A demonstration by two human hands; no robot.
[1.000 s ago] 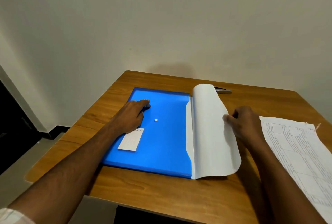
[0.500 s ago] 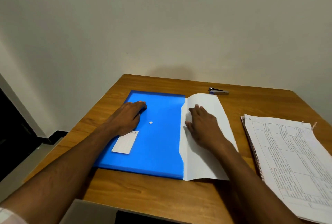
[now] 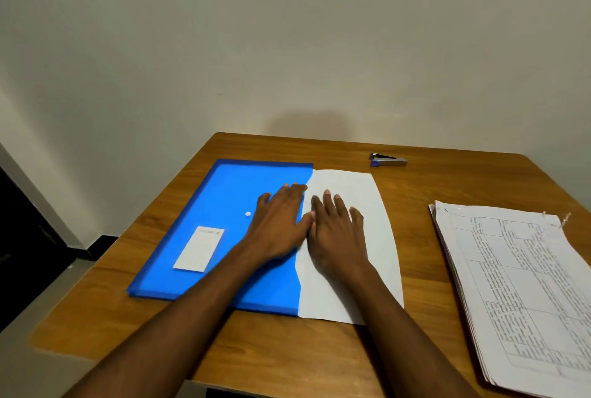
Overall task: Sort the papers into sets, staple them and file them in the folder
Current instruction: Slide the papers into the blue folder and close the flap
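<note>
Head view
Step in hand: filing. A white paper set (image 3: 351, 238) lies partly inside the blue folder (image 3: 224, 238), its left part under the folder's right edge and the rest projecting to the right onto the table (image 3: 415, 285).
Left hand (image 3: 278, 225): flat, palm down, fingers spread on the folder cover at its right edge; it grips nothing and appears to pin the folder.
Right hand (image 3: 337, 234): flat, palm down on the paper set, thumb beside the left hand; nothing is clasped.
Next move (judgement): slide the paper set leftward into the folder with flat pressure while the left hand prevents the folder from shifting. The sheets must stay square so that no corner folds at the opening.
Remaining work (judgement): the paper stack (image 3: 527, 301) at the right is well apart from the folder and appears unfiled; the stapler (image 3: 388, 161) lies beyond the folder, near the far table edge.
Edges: the folder's near left corner lies close to the left table edge; leftward slip is a risk.
Open room: bare table lies between the paper set and the stack, and in front of the folder.
Folder details: snap button (image 3: 248, 214) and white label (image 3: 200, 249) are uncovered on the cover.
</note>
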